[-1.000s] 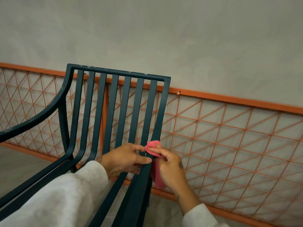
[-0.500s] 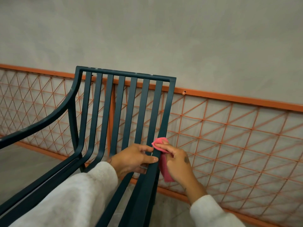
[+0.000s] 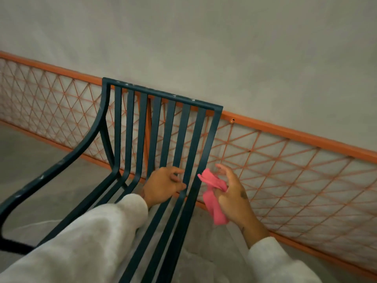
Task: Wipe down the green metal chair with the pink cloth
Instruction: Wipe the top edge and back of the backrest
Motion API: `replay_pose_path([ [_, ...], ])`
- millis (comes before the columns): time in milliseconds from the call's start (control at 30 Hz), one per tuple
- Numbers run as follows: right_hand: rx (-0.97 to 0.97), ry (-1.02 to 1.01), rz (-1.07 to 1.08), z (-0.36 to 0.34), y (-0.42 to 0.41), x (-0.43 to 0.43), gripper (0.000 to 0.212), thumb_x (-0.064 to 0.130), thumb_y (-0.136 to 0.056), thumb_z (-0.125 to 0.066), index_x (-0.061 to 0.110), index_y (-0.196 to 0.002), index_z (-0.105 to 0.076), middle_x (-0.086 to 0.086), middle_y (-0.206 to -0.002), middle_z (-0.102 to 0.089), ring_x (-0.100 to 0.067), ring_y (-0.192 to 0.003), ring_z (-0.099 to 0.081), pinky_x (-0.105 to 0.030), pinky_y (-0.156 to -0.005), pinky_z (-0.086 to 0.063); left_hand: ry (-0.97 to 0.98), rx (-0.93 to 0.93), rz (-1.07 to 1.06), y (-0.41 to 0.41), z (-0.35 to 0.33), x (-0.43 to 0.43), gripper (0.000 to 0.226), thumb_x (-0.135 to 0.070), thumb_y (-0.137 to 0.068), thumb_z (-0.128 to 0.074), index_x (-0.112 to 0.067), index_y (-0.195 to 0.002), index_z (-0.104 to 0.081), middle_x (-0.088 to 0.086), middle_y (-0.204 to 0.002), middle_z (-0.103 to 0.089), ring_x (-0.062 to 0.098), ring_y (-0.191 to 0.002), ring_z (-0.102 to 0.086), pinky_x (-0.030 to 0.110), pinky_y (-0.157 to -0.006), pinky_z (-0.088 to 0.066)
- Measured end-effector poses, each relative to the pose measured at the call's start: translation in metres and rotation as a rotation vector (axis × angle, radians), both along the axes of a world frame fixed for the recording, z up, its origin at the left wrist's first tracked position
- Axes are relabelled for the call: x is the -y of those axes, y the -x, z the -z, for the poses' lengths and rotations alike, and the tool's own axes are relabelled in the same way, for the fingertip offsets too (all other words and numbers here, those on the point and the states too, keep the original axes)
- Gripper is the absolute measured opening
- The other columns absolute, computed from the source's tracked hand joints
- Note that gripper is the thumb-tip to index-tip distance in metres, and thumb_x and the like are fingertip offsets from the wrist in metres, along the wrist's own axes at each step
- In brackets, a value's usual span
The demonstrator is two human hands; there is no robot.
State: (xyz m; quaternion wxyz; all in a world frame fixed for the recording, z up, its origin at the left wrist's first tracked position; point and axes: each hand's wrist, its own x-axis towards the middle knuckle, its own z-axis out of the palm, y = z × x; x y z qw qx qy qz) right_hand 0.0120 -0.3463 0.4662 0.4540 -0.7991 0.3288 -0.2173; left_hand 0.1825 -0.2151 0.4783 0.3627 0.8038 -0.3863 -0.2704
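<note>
Left hand curled, fingers bent; right hand half-open, thumb raised

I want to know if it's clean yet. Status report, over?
Left hand gripping a slat of the green metal chair. Right hand holding the pink cloth, just off the chair's right edge. Nothing in the way.

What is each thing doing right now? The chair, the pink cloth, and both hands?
Chair: upright in front of the orange fence, pale scuffs on its top rail and armrest.
Cloth: bunched up in the right hand, hanging down, off the chair.
Right hand: closed on the cloth, just right of the chair's back.
Left hand: fingers curled on a back slat.
</note>
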Motion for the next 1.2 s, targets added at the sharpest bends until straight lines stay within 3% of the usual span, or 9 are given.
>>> replay_pose_path([
  [100,0.020,-0.183,0.098,-0.054,0.017,-0.004,0.046,0.017,-0.090,-0.068,0.041,-0.122,-0.046,0.018,-0.120,-0.054,-0.008,-0.108,-0.057,-0.036,-0.093,-0.053,-0.022,-0.035,-0.008,-0.003,-0.051,-0.009,0.043,-0.027,-0.088,-0.069,-0.027,-0.130,-0.057,-0.014,-0.098,-0.066,0.002,-0.090,-0.063,0.026,-0.085,-0.054],
  [200,0.025,-0.293,0.143,-0.106,0.030,-0.003,0.027,0.025,-0.090,-0.070,0.042,-0.106,-0.057,0.015,-0.113,-0.063,-0.006,-0.101,-0.061,-0.029,-0.082,-0.054,-0.067,0.013,-0.014,-0.004,-0.103,-0.016,0.041,-0.030,-0.088,-0.069,-0.029,-0.128,-0.059,-0.010,-0.105,-0.069,0.001,-0.094,-0.062,0.015,-0.084,-0.047],
  [300,0.041,-0.361,0.148,-0.134,0.030,0.000,0.023,0.024,-0.089,-0.069,0.038,-0.106,-0.065,0.012,-0.110,-0.068,-0.011,-0.103,-0.063,-0.033,-0.085,-0.056,-0.094,0.075,-0.017,-0.008,-0.136,-0.021,0.039,-0.027,-0.089,-0.068,-0.027,-0.127,-0.061,-0.013,-0.101,-0.070,0.001,-0.097,-0.063,0.027,-0.098,-0.050],
  [433,0.074,-0.439,0.174,-0.170,0.013,0.000,0.023,0.019,-0.091,-0.067,0.031,-0.111,-0.067,0.007,-0.110,-0.070,-0.016,-0.102,-0.065,-0.038,-0.084,-0.058,-0.105,0.079,-0.013,-0.021,-0.169,-0.025,0.036,-0.024,-0.091,-0.067,-0.026,-0.126,-0.061,-0.022,-0.086,-0.063,-0.009,-0.082,-0.058,0.003,-0.075,-0.043],
  [533,0.070,-0.481,0.171,-0.182,-0.003,0.001,0.023,0.019,-0.091,-0.067,0.027,-0.113,-0.068,0.006,-0.107,-0.070,-0.015,-0.097,-0.065,-0.035,-0.077,-0.058,-0.112,0.086,-0.029,-0.042,-0.179,-0.026,0.037,-0.027,-0.089,-0.068,-0.026,-0.126,-0.061,-0.019,-0.089,-0.061,-0.005,-0.082,-0.057,0.008,-0.081,-0.044],
  [700,0.042,-0.455,0.228,-0.177,-0.052,0.011,0.024,0.025,-0.093,-0.064,0.028,-0.116,-0.064,0.006,-0.111,-0.067,-0.011,-0.095,-0.062,-0.029,-0.069,-0.055,-0.138,0.062,-0.057,-0.117,-0.175,-0.019,0.042,-0.029,-0.088,-0.069,-0.021,-0.129,-0.059,-0.011,-0.102,-0.066,0.006,-0.097,-0.062,0.022,-0.089,-0.048],
  [833,0.034,-0.426,0.382,-0.162,-0.104,0.017,0.025,0.034,-0.092,-0.062,0.036,-0.116,-0.063,0.007,-0.121,-0.062,-0.022,-0.107,-0.061,-0.053,-0.088,-0.056,-0.117,0.053,-0.123,-0.191,-0.157,-0.012,0.038,-0.023,-0.091,-0.067,-0.016,-0.127,-0.059,-0.004,-0.108,-0.066,0.012,-0.102,-0.061,0.020,-0.084,-0.044],
  [900,0.044,-0.399,0.445,-0.157,-0.133,0.018,0.016,0.032,-0.092,-0.061,0.042,-0.104,-0.063,0.008,-0.120,-0.062,-0.019,-0.105,-0.060,-0.053,-0.091,-0.054,-0.123,0.068,-0.177,-0.234,-0.146,-0.013,0.039,-0.021,-0.091,-0.066,-0.014,-0.129,-0.059,0.003,-0.119,-0.067,0.016,-0.102,-0.062,0.025,-0.087,-0.048],
  [1200,0.028,-0.264,0.599,-0.166,-0.238,0.022,0.012,0.030,-0.095,-0.062,0.038,-0.104,-0.064,0.012,-0.111,-0.062,-0.017,-0.104,-0.058,-0.050,-0.090,-0.054,-0.031,0.400,0.039,-0.368,-0.145,0.003,0.040,-0.011,-0.089,-0.065,-0.012,-0.129,-0.060,0.011,-0.121,-0.064,0.026,-0.105,-0.062,0.039,-0.095,-0.052],
])
